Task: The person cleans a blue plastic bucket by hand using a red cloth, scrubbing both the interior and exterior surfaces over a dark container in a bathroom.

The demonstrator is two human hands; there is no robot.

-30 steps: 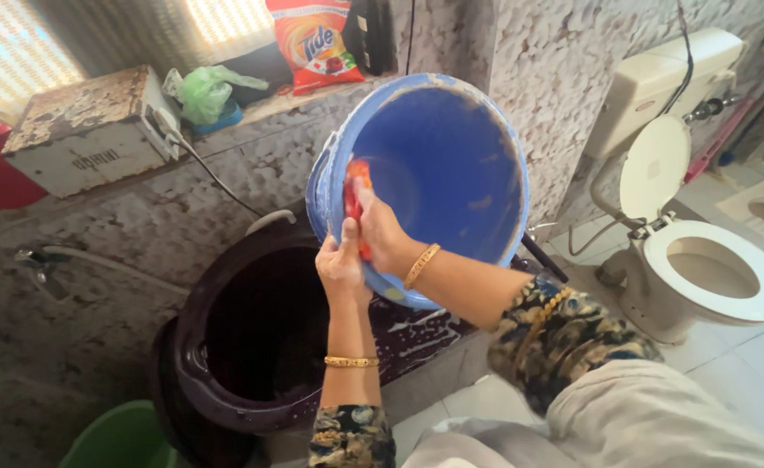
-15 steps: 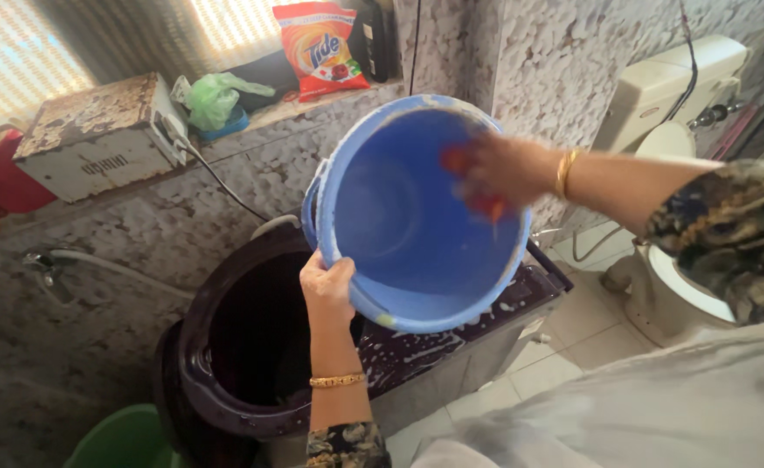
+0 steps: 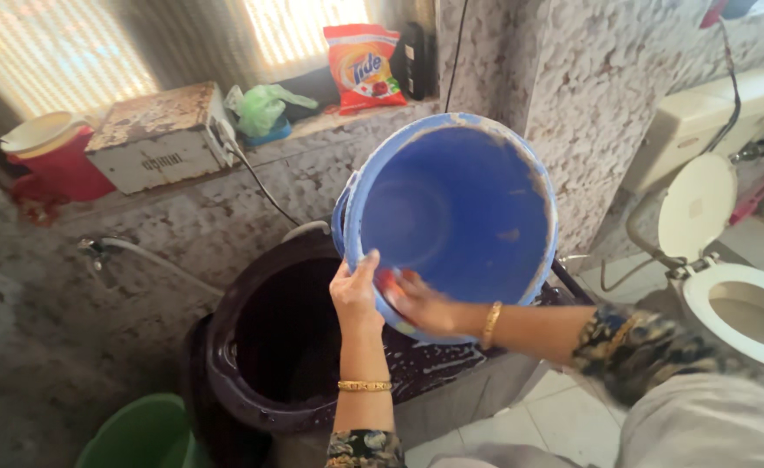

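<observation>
The blue bucket point(image 3: 456, 221) is tipped on its side with its mouth toward the camera, held in the air above the dark round tub opening point(image 3: 287, 338) of the washing machine, its long axis running away toward the speckled wall point(image 3: 590, 95). At the bucket's lower rim the left hand point(image 3: 356, 295) clamps the edge, fingers point(image 3: 366, 260) curled over it. The right hand point(image 3: 421, 302) lies just beside, inside the lower wall, fingers pressed on a small red scrubber point(image 3: 387, 279) (blurred, so its exact grip is unclear). Both hands meet at that rim; a toilet point(image 3: 737, 303) stands well apart.
</observation>
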